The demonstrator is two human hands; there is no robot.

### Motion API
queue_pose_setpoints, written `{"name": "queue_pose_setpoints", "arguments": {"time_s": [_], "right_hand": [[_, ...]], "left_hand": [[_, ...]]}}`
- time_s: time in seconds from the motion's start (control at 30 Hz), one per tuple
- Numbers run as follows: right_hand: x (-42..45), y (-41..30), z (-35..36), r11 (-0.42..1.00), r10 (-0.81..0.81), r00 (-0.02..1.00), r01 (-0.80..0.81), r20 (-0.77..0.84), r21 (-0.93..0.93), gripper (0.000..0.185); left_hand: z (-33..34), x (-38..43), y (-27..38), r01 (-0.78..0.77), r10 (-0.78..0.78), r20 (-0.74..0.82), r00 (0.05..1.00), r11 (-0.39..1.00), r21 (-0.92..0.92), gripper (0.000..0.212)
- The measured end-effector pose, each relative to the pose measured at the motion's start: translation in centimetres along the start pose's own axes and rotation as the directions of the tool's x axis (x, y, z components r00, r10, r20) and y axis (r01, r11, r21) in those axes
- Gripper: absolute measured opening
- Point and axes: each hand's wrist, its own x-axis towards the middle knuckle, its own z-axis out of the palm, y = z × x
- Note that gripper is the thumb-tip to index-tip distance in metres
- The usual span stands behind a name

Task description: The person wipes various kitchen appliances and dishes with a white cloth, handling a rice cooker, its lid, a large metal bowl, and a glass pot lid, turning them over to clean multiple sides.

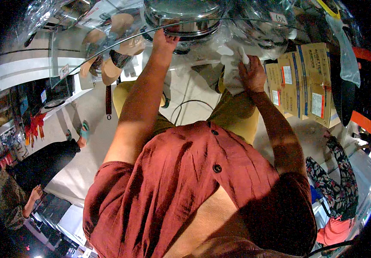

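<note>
A shiny steel pot (184, 19) stands on a glass shelf (124, 40) at the top. My left hand (165, 39) reaches to the shelf's front edge, just below the pot; its fingertips are partly hidden, and whether they grip the edge or the pot cannot be told. On the other side, my right hand (253, 73) is closed around a crumpled white cloth or thin wrap (232, 69), which hangs over my knee. Clear plastic wrapping (256, 29) covers metal ware to the right of the pot.
Stacked cardboard cartons (313, 80) stand at the right, near a hanging plastic bag (348, 61). Wooden-looking utensils (109, 69) and a brown handle (108, 101) are at the left. A black cable (190, 101) loops on the floor. Other people are at both sides.
</note>
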Motion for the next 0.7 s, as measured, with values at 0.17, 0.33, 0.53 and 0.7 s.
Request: {"name": "queue_pose_setpoints", "arguments": {"time_s": [0.17, 0.33, 0.53, 0.7], "right_hand": [[-0.1, 0.4, 0.1, 0.997, 0.083, 0.996, -0.083, 0.028, -0.01, 0.033], [0.1, 1.0, 0.1, 0.997, 0.073, 0.997, -0.072, 0.011, -0.026, 0.032], [0.0, 1.1, 0.3, 0.994, 0.1, 0.993, -0.097, 0.056, -0.052, 0.031], [0.0, 0.8, -0.1, 1.0, 0.001, 1.0, -0.001, 0.009, 0.029, 0.031]], "left_hand": [[-0.1, 1.1, -1.1, -0.072, 0.091, 0.136, 0.986, 0.988, -0.138, 0.022], [-1.2, 3.9, -1.9, -0.061, 0.156, 0.243, 0.957, 0.933, -0.355, 0.026], [-4.9, 5.0, -1.0, 0.082, 0.094, 0.489, 0.867, 0.942, -0.326, 0.031], [-6.9, 4.4, 0.1, 0.0, 0.136, 0.624, 0.769, 0.977, -0.213, 0.033]]}}
